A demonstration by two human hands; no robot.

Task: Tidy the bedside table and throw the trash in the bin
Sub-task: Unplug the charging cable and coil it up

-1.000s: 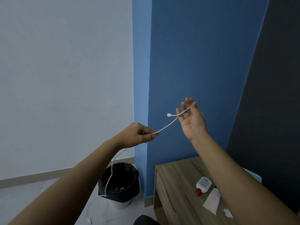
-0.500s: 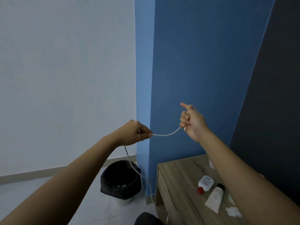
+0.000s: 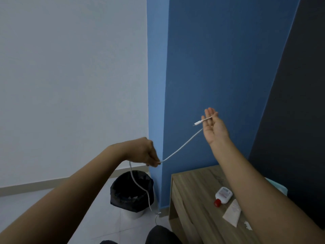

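A white charging cable (image 3: 181,149) stretches between my two hands in front of the blue wall. My left hand (image 3: 146,153) pinches it at mid-length, and the rest hangs down past the bin to the floor. My right hand (image 3: 213,126) is raised with fingers spread; the cable runs across its fingers, and the plug end sticks out to the left. The wooden bedside table (image 3: 193,199) is at the lower right. On it lie a white bottle with a red cap (image 3: 223,195), a white tube (image 3: 232,213) and a scrap of white paper (image 3: 248,225).
A bin lined with a black bag (image 3: 131,191) stands on the tiled floor left of the table, against the blue wall corner. A pale teal object (image 3: 281,188) shows behind my right forearm. My dark-clothed knee (image 3: 161,235) is at the bottom edge.
My right hand has opened from a fist to spread fingers and risen, with the plug end now sticking out. The left hand has dropped lower, pulling the cable taut on a slant.
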